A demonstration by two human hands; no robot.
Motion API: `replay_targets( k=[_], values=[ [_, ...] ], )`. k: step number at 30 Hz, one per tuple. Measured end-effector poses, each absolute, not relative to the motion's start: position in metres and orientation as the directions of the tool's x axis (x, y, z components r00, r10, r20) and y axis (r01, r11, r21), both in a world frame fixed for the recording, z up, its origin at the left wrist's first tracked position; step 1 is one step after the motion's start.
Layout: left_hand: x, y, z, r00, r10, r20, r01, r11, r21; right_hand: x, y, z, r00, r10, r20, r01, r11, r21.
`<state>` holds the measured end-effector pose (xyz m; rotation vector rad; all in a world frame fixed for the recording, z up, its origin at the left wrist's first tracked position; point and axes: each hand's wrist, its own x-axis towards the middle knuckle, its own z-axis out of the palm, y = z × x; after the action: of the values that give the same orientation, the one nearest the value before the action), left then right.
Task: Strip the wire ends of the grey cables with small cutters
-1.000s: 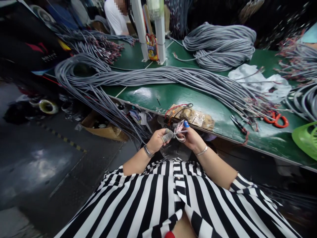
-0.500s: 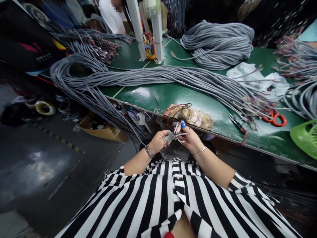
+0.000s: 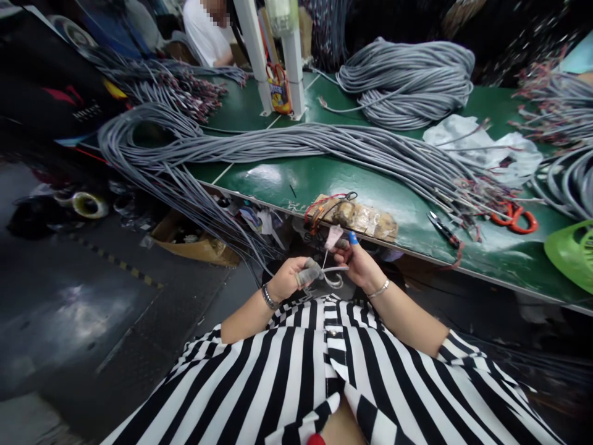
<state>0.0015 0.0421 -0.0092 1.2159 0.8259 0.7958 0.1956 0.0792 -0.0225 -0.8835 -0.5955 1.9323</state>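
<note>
My left hand (image 3: 290,279) and my right hand (image 3: 359,266) are close together in front of my striped shirt, just below the green table's front edge (image 3: 417,256). Both are closed on a thin pale strip (image 3: 332,272) that loops between them. Grey tape wraps my left fingertips, and my right fingertip wears a blue cover. A small pink piece (image 3: 333,236) sticks up by my right fingers.
Long grey cable bundles (image 3: 296,145) cross the table and hang off its left end. A grey coil (image 3: 407,80) lies at the back. Brown packets (image 3: 356,216), black cutters (image 3: 445,230), orange-handled scissors (image 3: 514,219) and a green basket (image 3: 572,253) sit near the front. A person in white (image 3: 204,34) sits far back.
My hands have drawn slightly apart and the left has dropped lower, stretching the pale strip between them. The pink piece now stands higher by my right fingers.
</note>
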Motion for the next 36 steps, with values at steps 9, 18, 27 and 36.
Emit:
replay_targets(
  k=[9, 18, 27, 36],
  values=[
    [-0.012, 0.021, -0.012, 0.457, 0.881, -0.121, -0.054, 0.163, 0.985, 0.204, 0.079, -0.015, -0.407, 0.837, -0.365, -0.491, -0.538, -0.686],
    [0.001, 0.049, -0.012, 0.371, 0.926, -0.066, -0.057, 0.093, 0.994, 0.186, 0.093, 0.006, -0.338, 0.897, -0.284, -0.364, -0.403, -0.84],
    [0.012, 0.057, -0.015, 0.402, 0.911, -0.096, -0.049, 0.126, 0.991, 0.181, 0.09, 0.001, -0.278, 0.934, -0.226, -0.506, -0.343, -0.792],
    [0.006, 0.042, -0.013, 0.46, 0.883, -0.098, 0.031, 0.094, 0.995, 0.187, 0.087, -0.008, -0.318, 0.882, -0.347, -0.507, -0.467, -0.724]
  ],
)
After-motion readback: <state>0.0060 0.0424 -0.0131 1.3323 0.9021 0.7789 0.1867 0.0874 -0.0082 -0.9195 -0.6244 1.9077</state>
